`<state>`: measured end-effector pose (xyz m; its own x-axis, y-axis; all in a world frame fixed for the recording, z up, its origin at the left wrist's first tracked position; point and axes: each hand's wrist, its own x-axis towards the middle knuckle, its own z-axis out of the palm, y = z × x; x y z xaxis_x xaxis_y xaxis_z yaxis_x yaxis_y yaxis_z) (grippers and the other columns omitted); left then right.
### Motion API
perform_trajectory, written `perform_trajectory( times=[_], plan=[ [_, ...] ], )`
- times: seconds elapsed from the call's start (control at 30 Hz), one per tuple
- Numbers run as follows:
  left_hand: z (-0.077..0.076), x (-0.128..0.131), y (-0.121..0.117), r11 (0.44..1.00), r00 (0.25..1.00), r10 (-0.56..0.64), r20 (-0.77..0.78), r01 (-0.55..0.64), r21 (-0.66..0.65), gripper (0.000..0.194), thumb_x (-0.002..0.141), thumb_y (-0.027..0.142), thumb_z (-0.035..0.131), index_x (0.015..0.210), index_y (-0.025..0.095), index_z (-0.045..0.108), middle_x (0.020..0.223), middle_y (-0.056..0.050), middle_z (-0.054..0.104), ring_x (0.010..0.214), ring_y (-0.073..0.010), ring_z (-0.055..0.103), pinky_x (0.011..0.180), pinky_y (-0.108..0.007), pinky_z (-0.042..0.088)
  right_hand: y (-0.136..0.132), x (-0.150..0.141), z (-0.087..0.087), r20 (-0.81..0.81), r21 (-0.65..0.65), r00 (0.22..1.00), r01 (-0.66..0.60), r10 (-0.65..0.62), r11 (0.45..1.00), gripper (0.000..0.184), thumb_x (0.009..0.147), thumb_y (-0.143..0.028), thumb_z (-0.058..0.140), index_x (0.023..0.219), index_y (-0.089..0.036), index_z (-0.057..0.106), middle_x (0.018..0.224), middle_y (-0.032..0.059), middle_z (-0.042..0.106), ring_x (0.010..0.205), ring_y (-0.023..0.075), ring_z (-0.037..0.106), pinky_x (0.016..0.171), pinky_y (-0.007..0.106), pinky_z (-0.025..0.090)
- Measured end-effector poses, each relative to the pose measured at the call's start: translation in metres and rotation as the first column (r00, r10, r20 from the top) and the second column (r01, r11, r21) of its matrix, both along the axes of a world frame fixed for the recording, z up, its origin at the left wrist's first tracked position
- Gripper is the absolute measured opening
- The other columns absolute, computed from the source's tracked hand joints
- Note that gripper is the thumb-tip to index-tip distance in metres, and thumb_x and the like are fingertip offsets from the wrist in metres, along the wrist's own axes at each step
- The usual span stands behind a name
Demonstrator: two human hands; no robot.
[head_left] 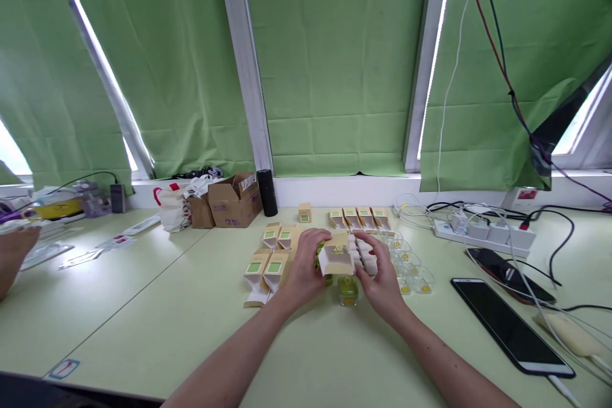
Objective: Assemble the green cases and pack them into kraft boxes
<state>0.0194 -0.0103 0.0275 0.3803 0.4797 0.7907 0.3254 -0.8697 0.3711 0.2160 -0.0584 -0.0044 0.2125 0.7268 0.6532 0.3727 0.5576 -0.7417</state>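
Observation:
A small kraft cardboard box [336, 261], its flap open and pale inside faced toward me, is between my two hands. My left hand [306, 268] grips its left side, with something green and leafy-looking [319, 256] showing by the fingers. Thumb and index finger of my right hand [380, 274] lie at the box's right edge, curled about it. Just below the box stands a small clear container with a green top or filling [348, 291]. White rounded pieces [367, 258] in rows sit behind my right fingers, partly hidden.
Several kraft boxes with green labels [276, 268] stand left; more boxes [358, 218] stand behind. Clear containers [414, 271] are right. A phone [511, 325], cables and a power strip [488, 234] lie far right. A brown carton [234, 201] stands back left; another person's hand [16, 255] shows left.

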Motion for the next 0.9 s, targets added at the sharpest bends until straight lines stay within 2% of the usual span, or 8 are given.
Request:
perform_trajectory(
  times=[0.1,0.23,0.5,0.63,0.7,0.9],
  plan=[
    [-0.011,-0.001,0.006,0.999,0.995,-0.015,0.099,0.02,-0.048,0.047,0.085,0.023,0.071,0.128,0.027,0.053,0.135,-0.012,0.061,0.131,-0.0316,0.057,0.111,-0.057,0.049,0.004,-0.001,-0.006,0.003,-0.005,0.999,0.035,-0.035,0.999,0.054,0.081,-0.021,0.066,0.133,-0.032,0.061,0.135,0.0083,0.062,0.13,0.0338,0.05,0.108,0.056,0.043],
    [-0.018,0.0,0.01,0.988,0.984,0.021,0.175,0.007,-0.157,0.041,0.091,0.025,0.068,0.129,0.028,0.053,0.136,-0.01,0.062,0.132,-0.0283,0.059,0.114,-0.056,0.05,0.007,-0.002,-0.01,0.017,-0.01,0.999,0.043,-0.043,0.999,0.05,0.081,-0.02,0.066,0.129,-0.031,0.061,0.132,0.0085,0.063,0.126,0.0329,0.051,0.107,0.055,0.043],
    [-0.022,-0.002,0.014,0.961,0.983,0.003,0.185,0.048,-0.272,0.058,0.091,0.034,0.074,0.143,0.033,0.048,0.137,-0.011,0.065,0.131,-0.0332,0.061,0.102,-0.065,0.057,0.002,-0.003,-0.004,-0.009,0.007,0.996,0.093,-0.093,0.996,0.046,0.083,-0.023,0.065,0.128,-0.03,0.062,0.13,0.0089,0.064,0.124,0.0333,0.054,0.106,0.055,0.045],
    [-0.023,-0.002,0.011,0.993,0.983,0.032,0.182,-0.01,-0.121,0.041,0.095,0.031,0.068,0.133,0.031,0.053,0.138,-0.01,0.063,0.135,-0.0301,0.056,0.113,-0.062,0.05,0.002,-0.002,-0.004,0.004,0.021,0.996,0.089,-0.089,0.996,0.044,0.084,-0.026,0.066,0.128,-0.03,0.062,0.129,0.0087,0.065,0.124,0.034,0.053,0.105,0.056,0.044],
    [-0.023,-0.003,0.009,0.997,0.986,0.068,0.155,-0.062,-0.038,0.036,0.096,0.032,0.067,0.13,0.029,0.055,0.139,-0.011,0.062,0.14,-0.0311,0.051,0.116,-0.062,0.046,0.003,-0.002,-0.005,0.005,0.025,0.996,0.093,-0.093,0.995,0.043,0.084,-0.026,0.067,0.127,-0.031,0.063,0.128,0.0083,0.065,0.124,0.0342,0.053,0.105,0.055,0.043],
    [-0.019,-0.009,0.003,0.977,0.989,0.136,0.066,-0.144,0.156,0.036,0.094,0.038,0.071,0.126,0.026,0.059,0.144,-0.015,0.062,0.138,-0.036,0.047,0.109,-0.061,0.046,0.003,-0.003,-0.005,0.006,0.033,0.996,0.085,-0.086,0.996,0.042,0.084,-0.024,0.067,0.125,-0.031,0.063,0.128,0.008,0.065,0.123,0.034,0.054,0.102,0.053,0.044]
  ],
)
